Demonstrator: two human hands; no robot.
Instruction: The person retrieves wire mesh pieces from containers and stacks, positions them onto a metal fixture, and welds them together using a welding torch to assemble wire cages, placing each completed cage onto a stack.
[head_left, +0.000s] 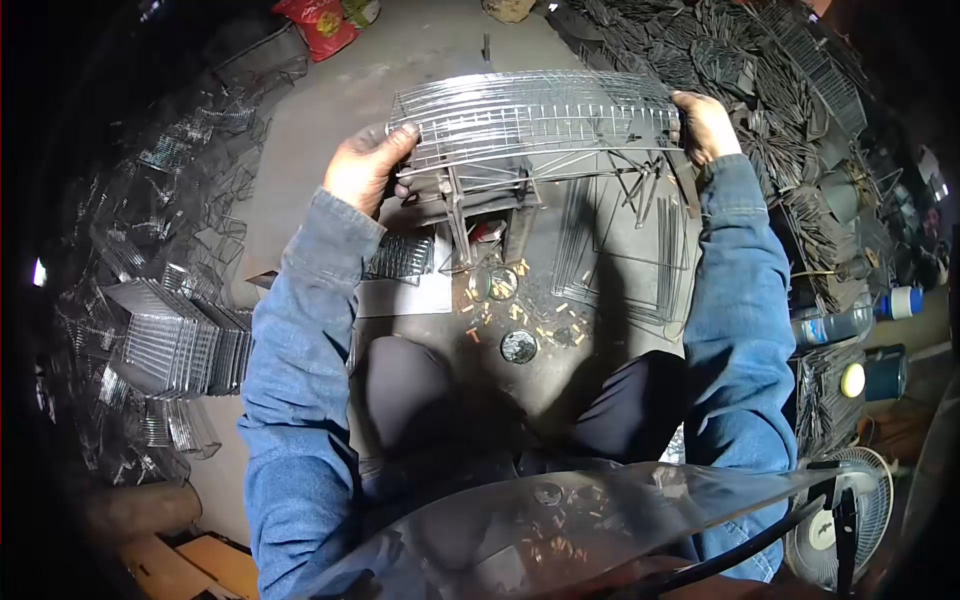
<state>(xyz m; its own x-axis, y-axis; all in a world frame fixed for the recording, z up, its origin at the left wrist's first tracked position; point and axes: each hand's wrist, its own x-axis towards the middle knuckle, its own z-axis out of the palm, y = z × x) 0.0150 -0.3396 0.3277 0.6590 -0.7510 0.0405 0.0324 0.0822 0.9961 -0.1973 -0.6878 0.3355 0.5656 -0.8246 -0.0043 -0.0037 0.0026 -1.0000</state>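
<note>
A long, shiny wire rack of parallel metal rods is stretched between my two hands, in front of my knees. My left hand grips its left end, thumb on top. At the opposite end, the fingers of my right hand are closed round the edge. Below the rack stands a dark metal stand, partly covered by it; whether the two touch I cannot tell. Thin bent wire frames lie on the floor to the right. Dark wire pieces lie below my left hand.
Stacked wire racks and loose wirework line the left side. Bundles of dark rods are heaped at right, near a plastic bottle and a fan. Cigarette butts surround a round tin. A clear visor crosses the bottom.
</note>
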